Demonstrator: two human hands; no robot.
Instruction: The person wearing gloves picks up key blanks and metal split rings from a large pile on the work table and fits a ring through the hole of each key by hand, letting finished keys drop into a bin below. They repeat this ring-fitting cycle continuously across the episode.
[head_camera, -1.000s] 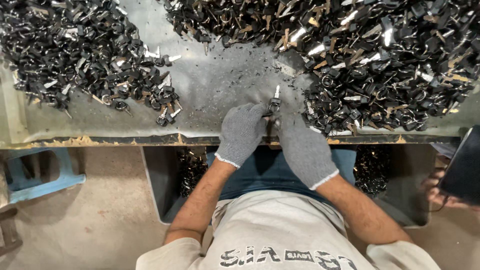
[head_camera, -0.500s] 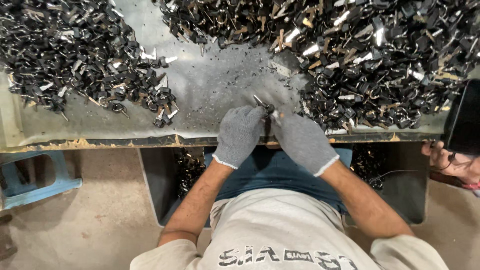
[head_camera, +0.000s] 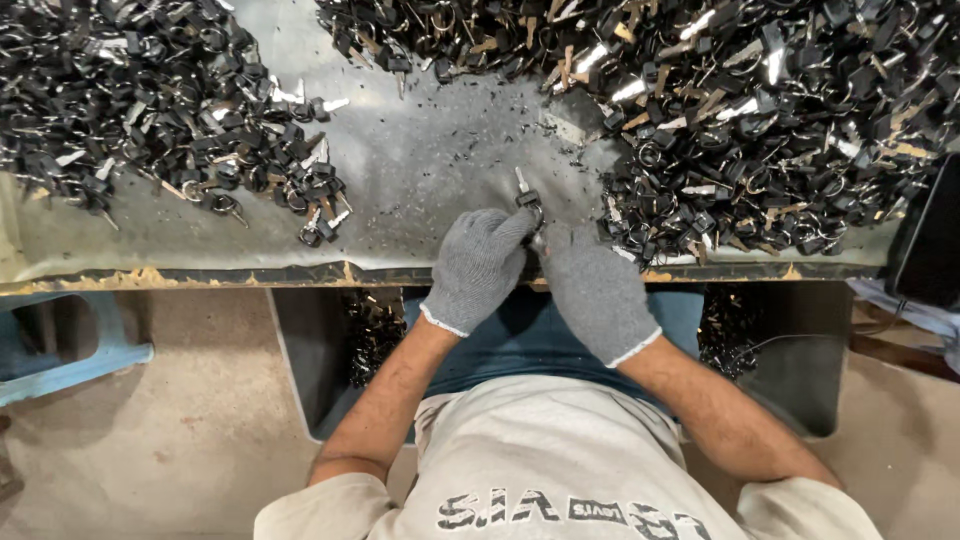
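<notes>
Two gloved hands, left (head_camera: 478, 265) and right (head_camera: 597, 290), meet over one key (head_camera: 526, 195) at the edge of one bench (head_camera: 420, 160). Two heaps of black-headed keys flank them: one heap (head_camera: 150, 110) on the left, a larger heap (head_camera: 740, 120) on the right (each far too dense to count piece by piece). One bin (head_camera: 310, 370) sits below the bench, and one blue stool (head_camera: 70, 355) stands at the left.
</notes>
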